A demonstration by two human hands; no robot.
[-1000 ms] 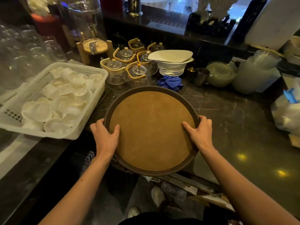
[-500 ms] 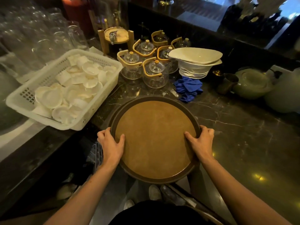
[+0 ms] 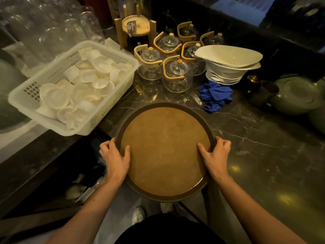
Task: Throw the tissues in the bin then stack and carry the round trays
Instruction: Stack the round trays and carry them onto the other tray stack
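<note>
A round tray (image 3: pixel 165 148) with a brown cork-like face and a dark rim is in the middle of the view, its far half over the dark marble counter (image 3: pixel 255 147) and its near half past the counter edge. My left hand (image 3: pixel 115 158) grips its left rim, thumb on the brown face. My right hand (image 3: pixel 214 155) grips the right rim the same way. Whether more trays lie under the top one I cannot tell. No tissues or bin show clearly.
A white perforated basket (image 3: pixel 109 110) of small white dishes sits at the left. Behind the tray stand several glass teapots (image 3: pixel 176 76), stacked white bowls (image 3: pixel 226 66) and a blue cloth (image 3: pixel 213 95). Green plates (image 3: pixel 297 95) lie at the right. Drinking glasses (image 3: pixel 52 32) fill the far left.
The view has tilted down and shifted left. The tray has come slightly toward me over the counter edge, with both hands keeping their grip on its rim.
</note>
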